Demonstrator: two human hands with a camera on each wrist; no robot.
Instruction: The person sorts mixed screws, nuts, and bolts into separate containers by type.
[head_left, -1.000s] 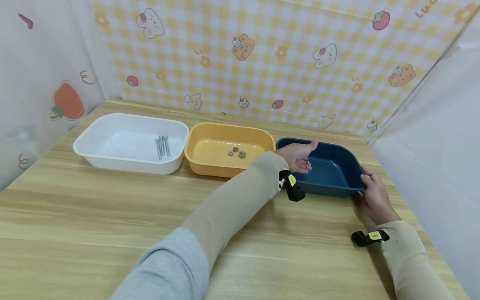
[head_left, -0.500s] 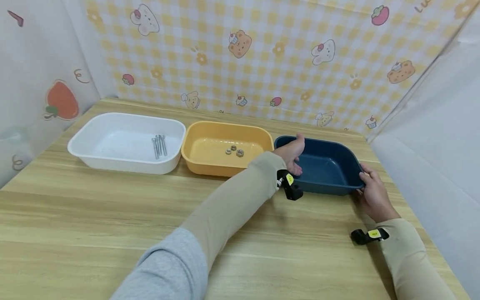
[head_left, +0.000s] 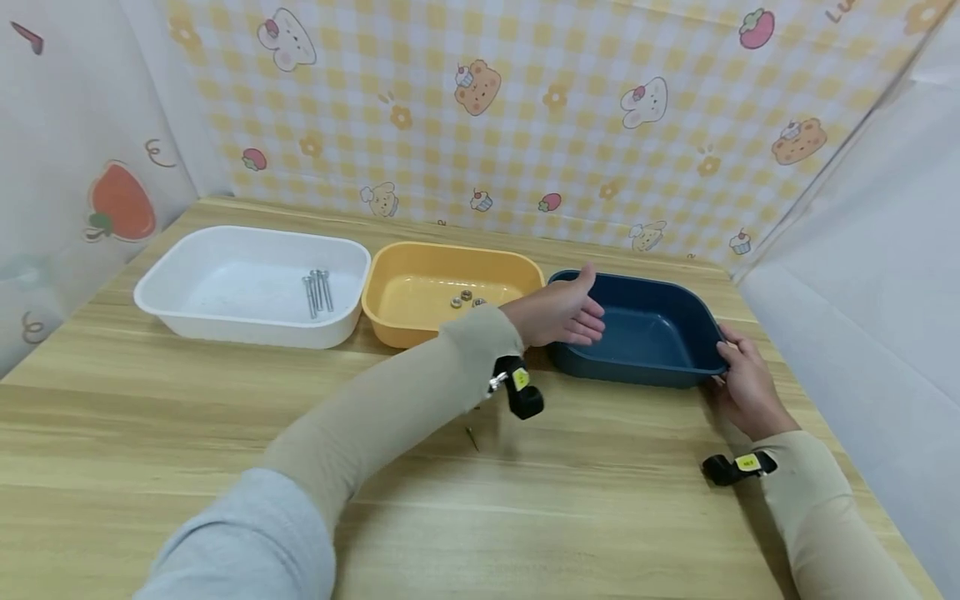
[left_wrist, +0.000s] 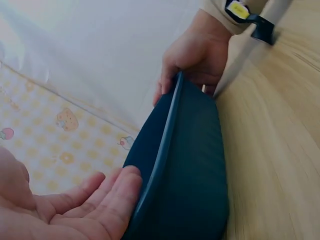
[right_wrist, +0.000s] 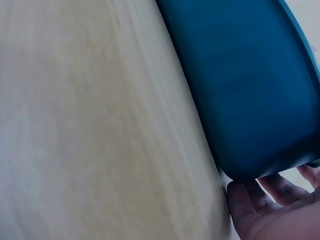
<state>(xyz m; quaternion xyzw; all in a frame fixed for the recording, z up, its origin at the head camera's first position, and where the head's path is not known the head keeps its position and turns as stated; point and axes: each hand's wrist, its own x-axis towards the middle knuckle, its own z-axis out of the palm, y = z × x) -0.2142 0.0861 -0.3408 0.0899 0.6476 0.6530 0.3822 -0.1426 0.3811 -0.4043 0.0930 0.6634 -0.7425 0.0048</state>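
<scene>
A dark blue plastic bin (head_left: 637, 373) stands at the right of the table, with nothing visible in it. My right hand (head_left: 750, 387) grips its right end, thumb over the rim and fingers against the outer wall. Over the bin's left end, my left hand (head_left: 562, 315) is held with thumb up and fingers extended, holding nothing. In the left wrist view its fingertips (left_wrist: 127, 182) are close to the rim; whether they touch is unclear. The right wrist view shows the bin's wall (right_wrist: 245, 85) with right-hand fingers (right_wrist: 242, 205) at its lower corner.
Left of the blue bin stand a yellow bin (head_left: 405, 335) holding several metal nuts (head_left: 456, 302) and a white bin (head_left: 225, 327) holding several bolts (head_left: 318, 292). A small thin object (head_left: 472, 438) lies on the wooden table (head_left: 570, 508). A patterned curtain (head_left: 555, 142) hangs behind.
My left hand has drawn back leftward from inside the blue bin, its fingers straighter. Its arm moved left, revealing a small thin object on the table. My right hand keeps its grip.
</scene>
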